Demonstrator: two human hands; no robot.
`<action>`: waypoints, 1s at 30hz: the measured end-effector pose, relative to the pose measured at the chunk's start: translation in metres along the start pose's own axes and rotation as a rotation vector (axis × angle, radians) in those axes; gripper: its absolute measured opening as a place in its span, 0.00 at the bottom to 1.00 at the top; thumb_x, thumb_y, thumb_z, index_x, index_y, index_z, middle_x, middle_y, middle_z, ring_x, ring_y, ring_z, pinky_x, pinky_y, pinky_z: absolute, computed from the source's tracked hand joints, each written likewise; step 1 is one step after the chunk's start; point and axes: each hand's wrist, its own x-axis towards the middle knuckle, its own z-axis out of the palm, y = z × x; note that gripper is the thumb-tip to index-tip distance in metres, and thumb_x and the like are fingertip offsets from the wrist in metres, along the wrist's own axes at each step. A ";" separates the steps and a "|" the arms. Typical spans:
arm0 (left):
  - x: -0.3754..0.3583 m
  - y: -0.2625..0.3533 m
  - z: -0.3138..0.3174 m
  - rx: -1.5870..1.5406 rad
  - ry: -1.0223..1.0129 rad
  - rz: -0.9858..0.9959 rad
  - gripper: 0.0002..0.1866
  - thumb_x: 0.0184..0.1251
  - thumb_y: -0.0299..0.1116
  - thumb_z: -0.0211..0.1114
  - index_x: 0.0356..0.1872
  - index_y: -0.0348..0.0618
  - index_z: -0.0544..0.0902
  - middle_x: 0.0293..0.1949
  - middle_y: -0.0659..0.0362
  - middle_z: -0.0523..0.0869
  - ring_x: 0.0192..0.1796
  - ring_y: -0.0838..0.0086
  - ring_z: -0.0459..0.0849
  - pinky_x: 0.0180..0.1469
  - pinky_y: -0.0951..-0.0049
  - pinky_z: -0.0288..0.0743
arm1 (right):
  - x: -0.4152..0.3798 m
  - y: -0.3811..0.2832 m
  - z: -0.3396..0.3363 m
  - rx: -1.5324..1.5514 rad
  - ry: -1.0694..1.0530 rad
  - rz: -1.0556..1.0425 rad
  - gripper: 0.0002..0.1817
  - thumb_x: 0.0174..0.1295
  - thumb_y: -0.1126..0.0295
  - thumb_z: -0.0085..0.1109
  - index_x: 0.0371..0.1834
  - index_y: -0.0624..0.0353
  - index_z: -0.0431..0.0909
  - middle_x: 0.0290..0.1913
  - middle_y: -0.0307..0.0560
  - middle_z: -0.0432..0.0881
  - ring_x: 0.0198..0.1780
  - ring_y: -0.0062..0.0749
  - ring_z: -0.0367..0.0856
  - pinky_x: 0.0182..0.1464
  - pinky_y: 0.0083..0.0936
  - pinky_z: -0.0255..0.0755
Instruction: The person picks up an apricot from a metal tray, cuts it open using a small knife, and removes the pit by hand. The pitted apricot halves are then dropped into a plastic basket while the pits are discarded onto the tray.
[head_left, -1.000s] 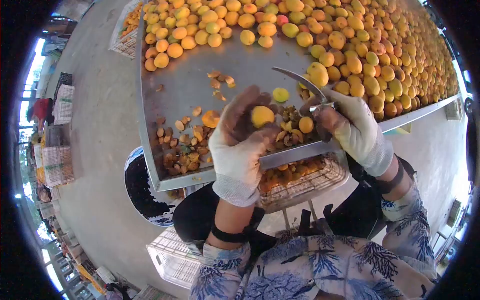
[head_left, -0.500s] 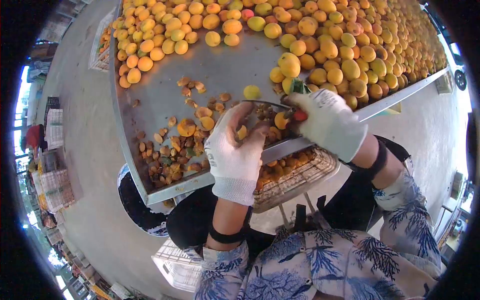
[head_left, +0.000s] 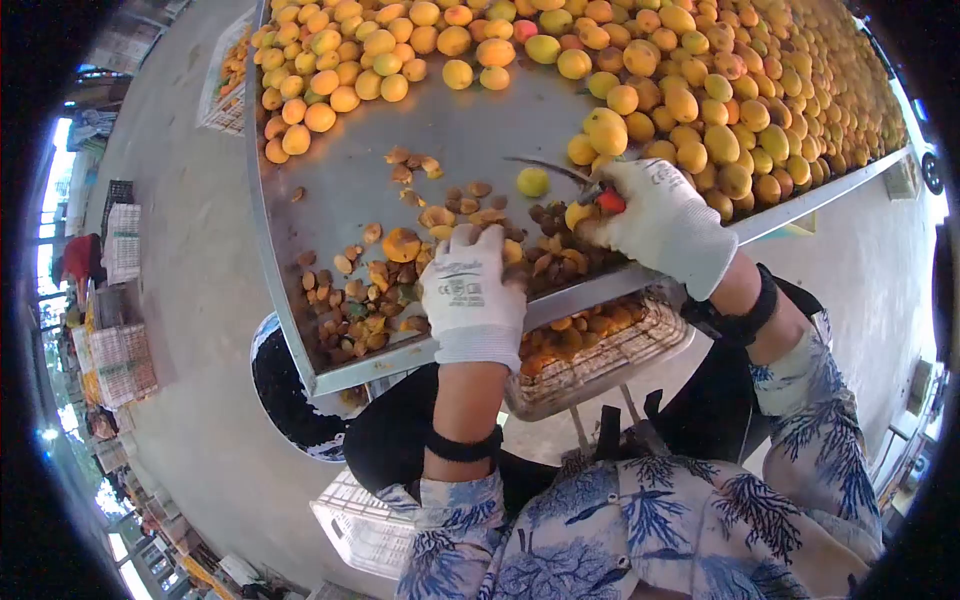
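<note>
My left hand (head_left: 472, 292), in a white glove with bare fingertips, is over the scraps at the tray's near side. Its fingers curl down among pits and fruit pieces, the tips largely hidden. My right hand (head_left: 665, 222), gloved alike, grips a curved knife (head_left: 548, 167) with a red handle; its dark blade points left over the tray. A yellow-orange fruit piece (head_left: 577, 214) shows right under the right hand's fingers. Between the hands lie brown pits (head_left: 550, 218) and scraps. A greenish-yellow apricot-like fruit (head_left: 532, 181) sits below the blade.
The metal tray (head_left: 480, 130) carries a large heap of yellow-orange fruit (head_left: 740, 100) at the back and right. More cut pieces (head_left: 372, 300) lie at its left. Below the rim stands a crate of fruit pieces (head_left: 600, 350); a dark-topped bucket (head_left: 290, 390) and white crate (head_left: 365, 525) are lower left.
My left hand has gone from beside the blade tip down onto the scraps, its back now turned up. The knife's blade is tilted further up. The whole view has shifted slightly.
</note>
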 end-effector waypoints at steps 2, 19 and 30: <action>0.002 0.002 -0.001 0.038 -0.055 -0.025 0.24 0.48 0.29 0.71 0.51 0.46 0.81 0.51 0.49 0.82 0.53 0.54 0.81 0.56 0.61 0.75 | 0.004 0.003 -0.002 0.155 0.019 0.012 0.27 0.46 0.60 0.74 0.47 0.65 0.79 0.33 0.55 0.83 0.36 0.40 0.83 0.43 0.31 0.77; -0.024 -0.045 -0.058 -1.782 0.101 -0.285 0.20 0.69 0.41 0.58 0.50 0.32 0.79 0.42 0.51 0.84 0.30 0.70 0.82 0.26 0.74 0.71 | 0.030 -0.020 -0.022 0.081 0.134 -0.223 0.17 0.57 0.66 0.66 0.50 0.59 0.82 0.39 0.52 0.86 0.40 0.38 0.85 0.44 0.30 0.76; -0.051 -0.127 -0.129 -1.402 -0.053 -0.279 0.17 0.58 0.29 0.60 0.45 0.25 0.79 0.42 0.49 0.84 0.28 0.75 0.78 0.32 0.77 0.71 | 0.067 -0.023 0.019 -0.282 0.025 -0.331 0.22 0.52 0.61 0.66 0.50 0.57 0.80 0.39 0.54 0.85 0.45 0.49 0.83 0.48 0.39 0.76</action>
